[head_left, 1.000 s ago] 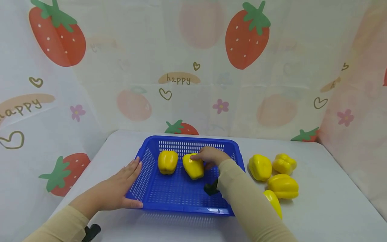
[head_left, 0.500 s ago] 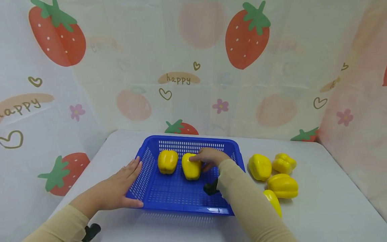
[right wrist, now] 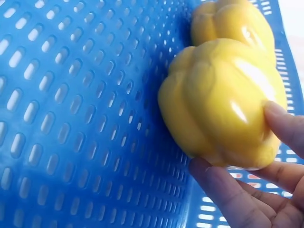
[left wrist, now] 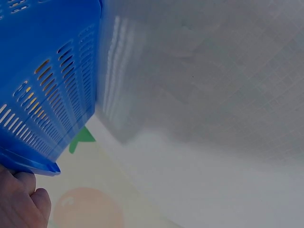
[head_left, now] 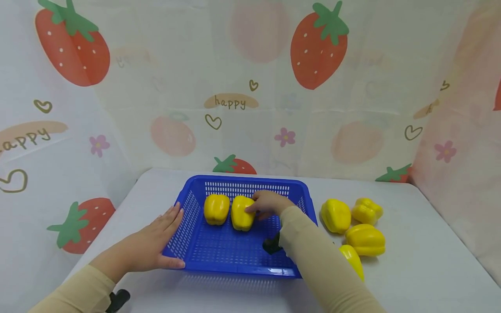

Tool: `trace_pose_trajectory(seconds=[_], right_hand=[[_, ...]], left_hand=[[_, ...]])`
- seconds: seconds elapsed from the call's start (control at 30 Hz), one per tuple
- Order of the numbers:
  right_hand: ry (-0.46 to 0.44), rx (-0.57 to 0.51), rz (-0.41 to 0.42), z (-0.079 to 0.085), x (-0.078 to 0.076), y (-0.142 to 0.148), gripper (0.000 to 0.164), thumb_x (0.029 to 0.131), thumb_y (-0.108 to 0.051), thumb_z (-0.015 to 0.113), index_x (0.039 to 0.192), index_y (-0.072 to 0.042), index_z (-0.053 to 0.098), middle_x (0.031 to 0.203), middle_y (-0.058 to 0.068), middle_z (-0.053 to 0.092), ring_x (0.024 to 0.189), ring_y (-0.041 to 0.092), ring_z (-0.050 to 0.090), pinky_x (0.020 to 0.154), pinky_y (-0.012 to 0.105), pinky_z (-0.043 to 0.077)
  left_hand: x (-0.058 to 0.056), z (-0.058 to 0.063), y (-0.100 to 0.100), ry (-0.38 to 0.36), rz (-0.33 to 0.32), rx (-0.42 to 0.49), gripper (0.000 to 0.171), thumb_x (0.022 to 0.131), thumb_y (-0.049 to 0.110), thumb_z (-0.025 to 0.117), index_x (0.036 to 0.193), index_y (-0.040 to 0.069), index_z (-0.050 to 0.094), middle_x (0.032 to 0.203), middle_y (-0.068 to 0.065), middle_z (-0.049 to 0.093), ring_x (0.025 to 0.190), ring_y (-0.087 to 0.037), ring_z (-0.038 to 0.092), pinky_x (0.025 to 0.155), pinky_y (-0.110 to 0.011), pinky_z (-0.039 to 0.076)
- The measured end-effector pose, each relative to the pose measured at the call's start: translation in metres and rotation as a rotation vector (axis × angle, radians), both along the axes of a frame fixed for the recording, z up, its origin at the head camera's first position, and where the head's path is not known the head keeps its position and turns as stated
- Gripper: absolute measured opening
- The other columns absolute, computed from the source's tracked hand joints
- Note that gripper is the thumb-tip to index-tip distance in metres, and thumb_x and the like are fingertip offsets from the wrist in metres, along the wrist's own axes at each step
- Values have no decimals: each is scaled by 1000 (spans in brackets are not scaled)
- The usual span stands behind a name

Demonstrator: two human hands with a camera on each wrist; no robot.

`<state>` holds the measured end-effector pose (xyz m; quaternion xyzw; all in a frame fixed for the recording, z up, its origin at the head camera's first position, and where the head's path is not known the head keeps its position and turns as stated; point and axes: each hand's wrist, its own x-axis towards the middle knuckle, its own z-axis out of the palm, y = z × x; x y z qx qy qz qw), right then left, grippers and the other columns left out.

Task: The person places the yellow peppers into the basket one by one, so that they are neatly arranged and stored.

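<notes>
Inside a blue plastic basket (head_left: 231,254), my right hand (head_left: 271,203) holds a yellow bell pepper (head_left: 241,214). In the right wrist view the thumb (right wrist: 284,124) presses one side of this pepper (right wrist: 216,102) while fingers lie against its lower end. Just left of it in the basket sits a second yellow bell pepper (head_left: 216,209), partly hidden behind the held one in that wrist view. My left hand (head_left: 146,248) rests with straight fingers along the basket's left rim, its thumb at the front corner.
Several more yellow bell peppers (head_left: 365,240) lie on the white tabletop (head_left: 422,265) right of the basket, one partly covered by the right sleeve (head_left: 325,261). A strawberry-print curtain (head_left: 274,143) surrounds the table's back and sides.
With my right hand on it, the held pepper has turned more upright and shifted left, closer to the other pepper in the basket. My left hand keeps its place on the rim.
</notes>
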<state>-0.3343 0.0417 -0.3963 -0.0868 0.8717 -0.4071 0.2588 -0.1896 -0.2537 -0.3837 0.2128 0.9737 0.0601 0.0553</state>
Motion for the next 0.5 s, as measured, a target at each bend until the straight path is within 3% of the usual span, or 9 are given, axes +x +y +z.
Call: trace_pose_trajectory(seconds=[0.27,0.5], right_hand=[[36,39,11,-2,-2,-2,49,82,-25,69,122,-1,52,112,12,56,85,24,62,73,34,54],[26,41,3,-1,-4,2,56,80,-30,71,124,-3,51,118,13,55,83,24,63,74,35,54]], left_hand=[[-1,-1,-1,8,-6,2,117,66,78,51,146,4,11,153,-13,-1,139,-32,7,108,-51,18],[0,0,-1,4,-1,-2,117,65,79,49,147,5,10,153,-13,-1,139,-33,7,108,-51,18]])
